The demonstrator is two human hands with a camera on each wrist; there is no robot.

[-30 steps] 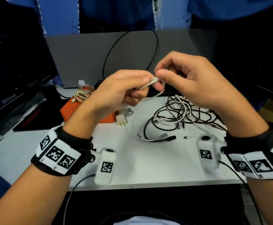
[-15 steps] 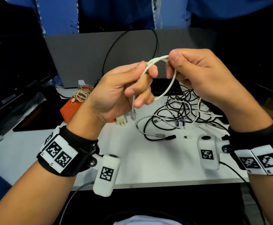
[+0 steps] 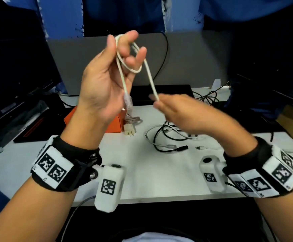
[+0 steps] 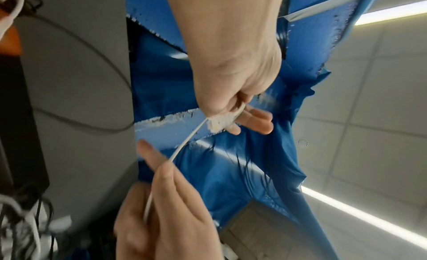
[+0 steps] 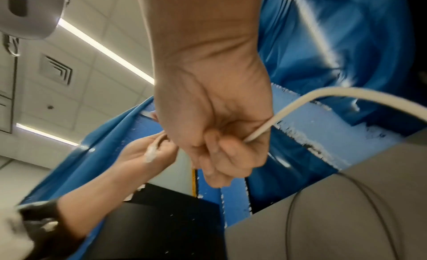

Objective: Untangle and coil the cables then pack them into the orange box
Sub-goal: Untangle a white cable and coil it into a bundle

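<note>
Ceiling light strips (image 5: pixel 104 52) are blazing pretty hard in both wrist views, nearly blowing out. The right hand (image 3: pixel 182 112) is smearing with motion blur, the tabletop (image 3: pixel 159 172) is looking evenly lit, and the edges are bending fisheye-style.

I log a white cable (image 3: pixel 149 75), an orange box (image 3: pixel 113 125), a white bench (image 3: pixel 159 172) carrying a black-and-white cable tangle (image 3: pixel 170 135), black wristbands (image 3: pixel 76 161) with black-and-white square-code tags, a grey panel (image 3: pixel 194 58), and blue sheeting (image 3: pixel 124 14) behind.
</note>
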